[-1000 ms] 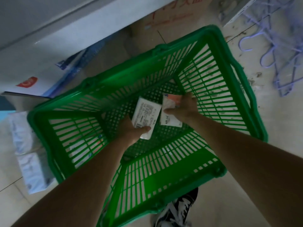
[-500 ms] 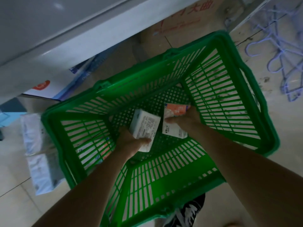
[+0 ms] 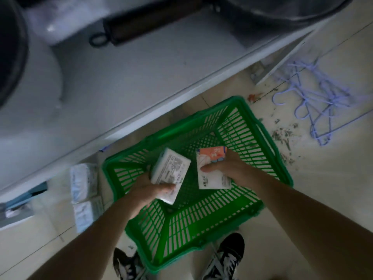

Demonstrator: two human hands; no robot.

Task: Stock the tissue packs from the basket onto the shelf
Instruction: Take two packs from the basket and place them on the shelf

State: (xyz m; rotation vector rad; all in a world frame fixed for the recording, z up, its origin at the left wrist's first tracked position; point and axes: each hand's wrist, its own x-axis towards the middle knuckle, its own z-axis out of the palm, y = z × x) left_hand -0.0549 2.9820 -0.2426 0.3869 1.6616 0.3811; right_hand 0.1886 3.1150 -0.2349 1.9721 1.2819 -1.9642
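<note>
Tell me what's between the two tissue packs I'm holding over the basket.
Nothing solid: in the head view, the left-hand pack and right-hand pack are apart, and only the green basket mesh floor shows through the gap.

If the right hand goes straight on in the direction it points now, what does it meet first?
The right hand, gripping a tissue pack, points leftward, toward the other tissue pack in the left hand. That pack would probably come first; depth is unclear.

Shop aisle: green basket [image 3: 268, 142], white shelf [image 3: 141, 77], stock.
</note>
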